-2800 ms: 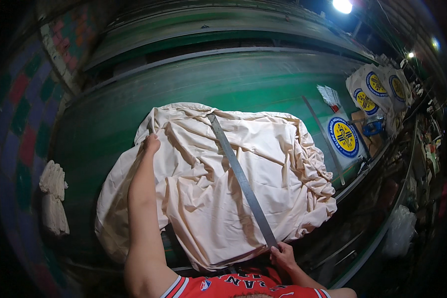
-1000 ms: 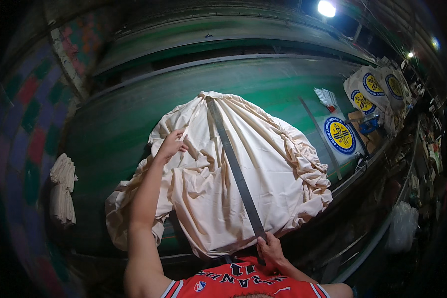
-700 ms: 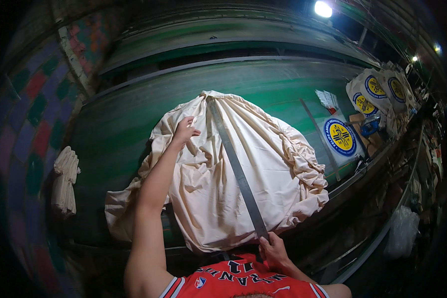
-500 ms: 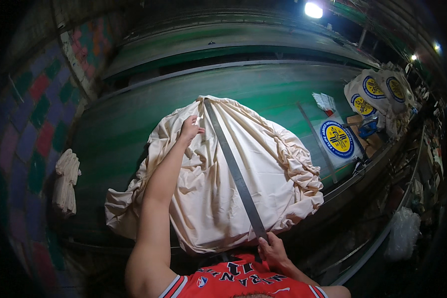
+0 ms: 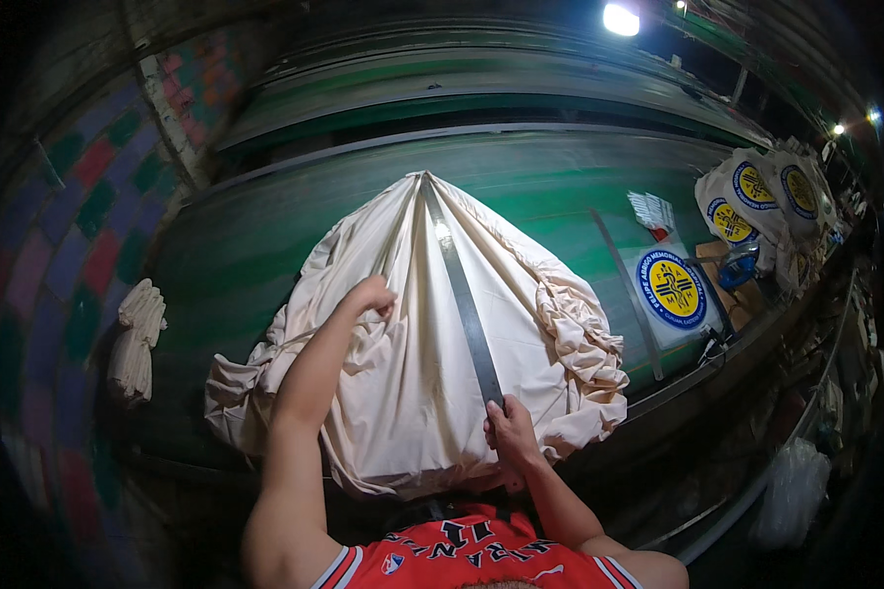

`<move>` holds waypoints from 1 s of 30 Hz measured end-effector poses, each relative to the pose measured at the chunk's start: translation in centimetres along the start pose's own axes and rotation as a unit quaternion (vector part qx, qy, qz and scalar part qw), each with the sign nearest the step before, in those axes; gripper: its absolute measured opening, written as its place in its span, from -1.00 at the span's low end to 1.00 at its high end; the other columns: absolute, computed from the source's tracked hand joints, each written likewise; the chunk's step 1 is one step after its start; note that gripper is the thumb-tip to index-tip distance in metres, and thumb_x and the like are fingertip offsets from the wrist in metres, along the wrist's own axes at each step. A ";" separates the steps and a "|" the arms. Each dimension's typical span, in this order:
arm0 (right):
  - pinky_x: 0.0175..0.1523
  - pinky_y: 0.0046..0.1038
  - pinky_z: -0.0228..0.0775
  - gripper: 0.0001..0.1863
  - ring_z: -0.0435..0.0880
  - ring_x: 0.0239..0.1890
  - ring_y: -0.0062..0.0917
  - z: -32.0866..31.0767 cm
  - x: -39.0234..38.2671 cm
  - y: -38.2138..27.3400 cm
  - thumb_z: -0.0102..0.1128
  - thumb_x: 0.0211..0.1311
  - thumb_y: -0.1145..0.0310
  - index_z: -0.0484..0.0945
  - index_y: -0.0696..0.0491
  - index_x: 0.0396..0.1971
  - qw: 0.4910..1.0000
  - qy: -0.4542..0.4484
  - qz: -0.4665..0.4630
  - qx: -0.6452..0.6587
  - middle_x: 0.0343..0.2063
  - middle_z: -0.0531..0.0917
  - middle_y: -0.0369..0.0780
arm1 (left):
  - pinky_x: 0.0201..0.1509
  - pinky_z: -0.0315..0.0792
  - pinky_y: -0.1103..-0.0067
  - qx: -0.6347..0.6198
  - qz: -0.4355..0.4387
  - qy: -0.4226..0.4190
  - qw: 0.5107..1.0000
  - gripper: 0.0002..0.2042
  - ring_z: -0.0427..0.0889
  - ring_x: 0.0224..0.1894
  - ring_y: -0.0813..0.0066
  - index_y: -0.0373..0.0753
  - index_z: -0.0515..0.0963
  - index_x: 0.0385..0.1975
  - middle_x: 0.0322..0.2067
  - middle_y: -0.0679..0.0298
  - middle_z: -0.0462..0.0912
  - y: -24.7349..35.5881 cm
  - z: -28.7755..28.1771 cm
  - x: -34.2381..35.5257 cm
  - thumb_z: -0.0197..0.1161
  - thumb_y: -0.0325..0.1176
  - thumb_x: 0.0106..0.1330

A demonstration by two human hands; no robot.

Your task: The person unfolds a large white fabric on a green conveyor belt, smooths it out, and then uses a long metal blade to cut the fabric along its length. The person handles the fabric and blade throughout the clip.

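Note:
A large heap of cream fabric [image 5: 427, 393] covers the middle of the green table, gathered in folds that rise to a peak at its far end. Along it runs a long, flat dark-grey bar [image 5: 467, 314], its far end at the fabric's peak. My right hand [image 5: 510, 430] is wrapped round the near part of this bar, with a short length showing below the fist. On the left half of the cloth, my left hand [image 5: 368, 294] is closed, its curled fingers pinching a fold; the fingertips are partly hidden.
A folded cloth bundle [image 5: 138, 342] lies at the left end of the green table [image 5: 236, 236]. To the right are a round blue-and-yellow printed sheet [image 5: 673, 292], a thin bar [image 5: 627, 294] and a blue object [image 5: 740, 265]. Printed cream bags [image 5: 756, 191] are piled beyond; a clear plastic bag [image 5: 794, 491] hangs nearby.
My left hand has come nearer and closed on the cloth. My right hand has moved away from me, still round the bar. The fabric's peak sits farther out, its folds straighter.

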State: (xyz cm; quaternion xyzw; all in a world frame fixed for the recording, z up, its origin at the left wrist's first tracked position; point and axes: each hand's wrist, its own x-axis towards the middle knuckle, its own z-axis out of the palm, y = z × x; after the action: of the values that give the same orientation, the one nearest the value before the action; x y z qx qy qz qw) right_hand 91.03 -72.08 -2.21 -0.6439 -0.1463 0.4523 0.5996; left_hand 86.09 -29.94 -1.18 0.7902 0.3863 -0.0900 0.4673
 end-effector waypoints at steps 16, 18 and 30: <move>-0.66 -0.46 0.33 -0.76 0.45 -0.73 -0.58 4.1 15.4 -1.3 -0.01 0.48 0.29 0.30 0.10 -0.38 0.997 -0.041 -0.051 -0.029 -0.63 0.48 -0.26 | -0.45 0.50 0.63 -0.177 0.197 0.082 0.961 -0.59 0.55 -0.54 0.61 -0.50 0.37 0.19 -0.49 0.29 0.56 7.1 -3.7 -30.3 0.19 -0.48 0.39; -0.66 -0.45 0.34 -0.76 0.45 -0.73 -0.57 5.5 17.6 -2.2 -0.01 0.47 0.30 0.30 0.12 -0.38 0.997 -0.040 -0.060 -0.038 -0.63 0.49 -0.25 | -0.39 0.53 0.62 -0.205 0.159 0.058 0.964 -0.53 0.56 -0.52 0.60 -0.49 0.30 0.26 -0.47 0.29 0.57 6.6 -2.0 -29.7 0.19 -0.50 0.39; -0.65 -0.39 0.41 -0.75 0.54 -0.70 -0.47 8.6 31.4 -8.2 0.02 0.44 0.32 0.34 0.18 -0.40 0.986 -0.057 -0.139 -0.071 -0.59 0.59 -0.14 | -0.27 0.56 0.61 -0.280 0.197 0.103 0.934 -0.53 0.60 -0.37 0.52 -0.41 0.28 0.29 -0.18 0.21 0.50 1.6 16.5 -21.2 0.16 -0.54 0.39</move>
State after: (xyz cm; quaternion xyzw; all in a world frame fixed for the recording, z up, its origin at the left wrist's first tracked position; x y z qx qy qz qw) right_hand 104.65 -41.68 -6.48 -0.6312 -0.3004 0.3889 0.6002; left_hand 76.33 -54.85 1.53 0.6921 0.2785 0.1980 0.6357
